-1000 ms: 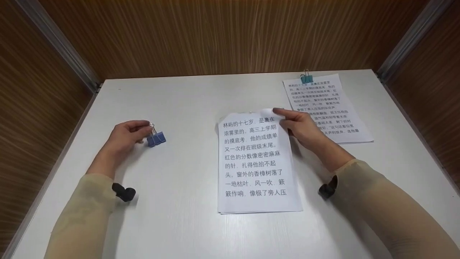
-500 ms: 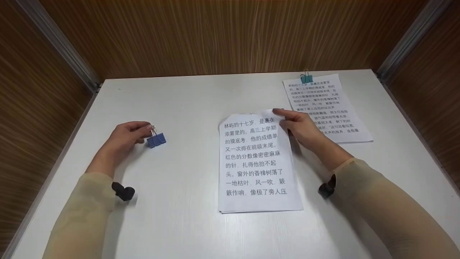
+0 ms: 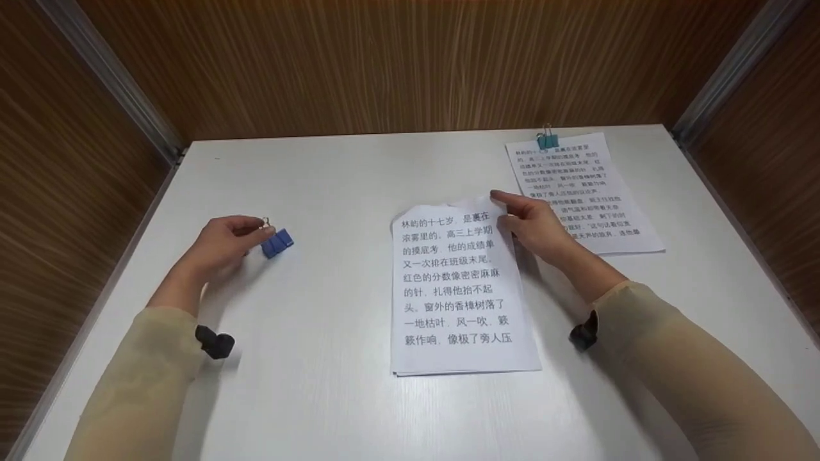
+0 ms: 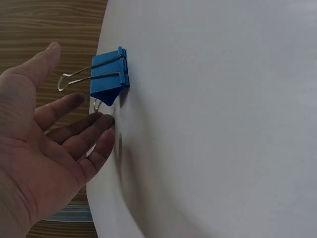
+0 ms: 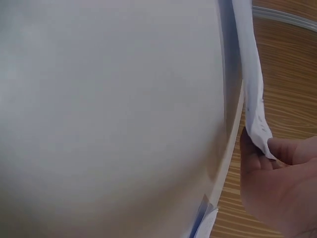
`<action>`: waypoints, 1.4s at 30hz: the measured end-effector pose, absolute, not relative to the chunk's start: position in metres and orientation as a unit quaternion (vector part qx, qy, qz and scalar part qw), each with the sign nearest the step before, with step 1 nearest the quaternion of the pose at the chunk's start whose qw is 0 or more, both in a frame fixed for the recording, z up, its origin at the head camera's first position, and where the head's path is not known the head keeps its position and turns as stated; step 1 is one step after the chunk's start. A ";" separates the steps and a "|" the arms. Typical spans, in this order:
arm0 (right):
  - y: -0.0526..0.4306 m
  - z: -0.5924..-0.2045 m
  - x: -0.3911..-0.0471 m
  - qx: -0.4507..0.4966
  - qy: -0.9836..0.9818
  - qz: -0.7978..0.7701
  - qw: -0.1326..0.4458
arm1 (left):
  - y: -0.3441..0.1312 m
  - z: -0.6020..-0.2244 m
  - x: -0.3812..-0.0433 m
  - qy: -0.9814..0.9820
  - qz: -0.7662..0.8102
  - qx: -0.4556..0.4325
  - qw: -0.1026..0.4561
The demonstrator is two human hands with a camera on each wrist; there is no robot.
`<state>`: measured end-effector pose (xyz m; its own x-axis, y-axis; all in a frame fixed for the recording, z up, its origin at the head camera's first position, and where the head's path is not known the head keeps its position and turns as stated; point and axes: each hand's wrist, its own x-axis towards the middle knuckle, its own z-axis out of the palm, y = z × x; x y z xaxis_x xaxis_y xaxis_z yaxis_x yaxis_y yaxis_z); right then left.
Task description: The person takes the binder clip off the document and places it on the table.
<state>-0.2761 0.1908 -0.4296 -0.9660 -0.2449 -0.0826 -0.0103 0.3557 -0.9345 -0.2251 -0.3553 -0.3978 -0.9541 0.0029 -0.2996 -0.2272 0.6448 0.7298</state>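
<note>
In the head view, my left hand (image 3: 221, 243) is around the wire handles of a blue binder clip (image 3: 279, 243) low over the left of the white table. The left wrist view shows the clip (image 4: 108, 68) at the tabletop, with my thumb apart from its wire handles and my fingertips close to the lower handle. My right hand (image 3: 541, 230) pinches the top right corner of a stack of printed paper (image 3: 455, 358) between thumb and fingers. That stack's top edge is lifted and slightly wavy; the right wrist view shows the paper (image 5: 251, 74) edge-on.
A second printed stack (image 3: 592, 192) lies at the back right, its top edge held by a teal binder clip (image 3: 548, 141). Behind the white table (image 3: 320, 288) stands a wood-grain panel (image 3: 410, 64), with more panels on both sides.
The blue binder clip has turned and tilted beside my left fingers, and my left thumb now overlaps it in the head view. My right hand and the paper have hardly moved.
</note>
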 end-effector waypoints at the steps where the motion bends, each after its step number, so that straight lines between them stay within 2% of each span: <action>1: 0.191 -0.429 -0.275 -0.082 0.824 -0.551 0.102 | -0.355 -0.397 -0.225 0.901 0.409 -0.059 0.134; 5: 0.193 -0.424 -0.270 -0.106 0.852 -0.505 0.085 | -0.351 -0.392 -0.223 0.920 0.376 -0.048 0.104; 9: 0.196 -0.416 -0.259 -0.137 0.893 -0.426 0.050 | -0.332 -0.379 -0.215 0.937 0.345 -0.031 0.047; 13: 0.198 -0.408 -0.240 -0.178 0.921 -0.346 0.026 | -0.299 -0.369 -0.206 0.955 0.295 0.030 -0.017; 16: 0.200 -0.404 -0.225 -0.211 0.932 -0.294 0.018 | -0.267 -0.366 -0.198 0.965 0.247 0.085 -0.037; 21: 0.204 -0.400 -0.203 -0.244 0.946 -0.214 0.016 | -0.210 -0.370 -0.178 0.973 0.171 0.155 -0.017; 28: 0.204 -0.399 -0.181 -0.283 0.949 -0.133 0.030 | -0.154 -0.390 -0.155 0.967 0.120 0.220 0.051; 36: 0.203 -0.406 -0.162 -0.321 0.940 -0.059 0.094 | -0.128 -0.412 -0.139 0.955 0.083 0.269 0.094; 42: 0.204 -0.412 -0.158 -0.333 0.935 -0.049 0.109 | -0.119 -0.419 -0.131 0.948 0.086 0.285 0.117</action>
<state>-0.1578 0.2043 -0.4119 -0.7543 -0.6338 -0.1712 -0.6126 0.7733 -0.1634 -0.1315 -0.1187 -0.4190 -0.8109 0.5595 -0.1717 0.5193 0.8231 0.2300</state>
